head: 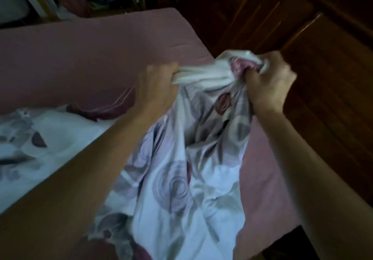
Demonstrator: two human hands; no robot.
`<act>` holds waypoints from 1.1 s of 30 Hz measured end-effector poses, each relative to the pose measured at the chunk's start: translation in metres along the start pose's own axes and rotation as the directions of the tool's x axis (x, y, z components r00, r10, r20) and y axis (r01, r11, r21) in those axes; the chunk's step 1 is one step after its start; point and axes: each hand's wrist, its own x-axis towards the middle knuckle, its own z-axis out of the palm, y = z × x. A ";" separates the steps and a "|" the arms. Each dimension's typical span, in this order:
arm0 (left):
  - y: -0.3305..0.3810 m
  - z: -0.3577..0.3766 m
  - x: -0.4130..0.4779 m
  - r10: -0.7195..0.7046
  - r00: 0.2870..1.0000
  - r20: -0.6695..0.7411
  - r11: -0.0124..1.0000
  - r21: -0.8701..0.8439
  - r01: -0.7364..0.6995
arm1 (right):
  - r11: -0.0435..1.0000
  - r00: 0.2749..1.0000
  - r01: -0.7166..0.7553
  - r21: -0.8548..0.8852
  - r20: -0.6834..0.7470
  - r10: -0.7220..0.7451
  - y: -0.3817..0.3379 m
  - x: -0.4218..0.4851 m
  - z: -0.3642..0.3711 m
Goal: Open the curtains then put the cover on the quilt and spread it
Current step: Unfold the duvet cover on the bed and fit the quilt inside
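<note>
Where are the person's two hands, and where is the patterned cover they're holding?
left hand [155,86], head view, on the back of the hand gripping the cloth.
right hand [270,82], head view, on the back of the hand gripping the cloth.
patterned cover [181,185], head view, on the hanging cloth's circle print.

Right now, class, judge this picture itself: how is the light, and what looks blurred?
Head view: the light is dim and bluish, with no glare; the left hand and right hand, both gripping the bunched quilt cover, are smeared by motion; the wardrobe is nearly lost in shadow; the bed's far edge bows from the wide lens.
</note>
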 end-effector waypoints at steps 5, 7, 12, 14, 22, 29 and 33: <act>0.020 0.021 0.035 -0.062 0.996 -0.064 0.978 -0.202 0.048 | 0.942 0.964 -0.258 0.214 0.118 0.237 0.018 0.061 0.009; 0.001 0.037 0.036 -0.133 0.987 0.089 0.956 -0.252 0.152 | 0.839 0.873 -0.427 0.339 0.398 0.283 0.032 0.057 0.016; -0.008 0.080 -0.036 -0.051 0.918 0.393 0.992 -0.088 0.093 | 0.986 0.823 -0.165 0.017 0.554 0.129 0.103 -0.039 0.020; 0.004 0.100 -0.077 0.005 0.892 0.453 0.999 0.034 -0.023 | 0.986 0.815 -0.138 -0.093 0.556 0.166 0.127 -0.089 0.020; 0.046 0.146 -0.156 -0.101 0.719 0.687 0.978 0.201 -0.054 | 0.849 0.484 -0.164 -0.503 0.708 0.514 0.173 -0.157 0.004; 0.051 0.158 -0.147 -0.061 0.727 0.684 0.923 0.315 -0.219 | 0.893 0.646 -0.024 -0.450 0.674 0.357 0.154 -0.153 0.018; 0.045 0.141 -0.099 -0.065 0.870 0.489 0.962 0.261 -0.075 | 0.953 0.860 0.122 -0.277 0.509 0.038 0.123 -0.114 0.026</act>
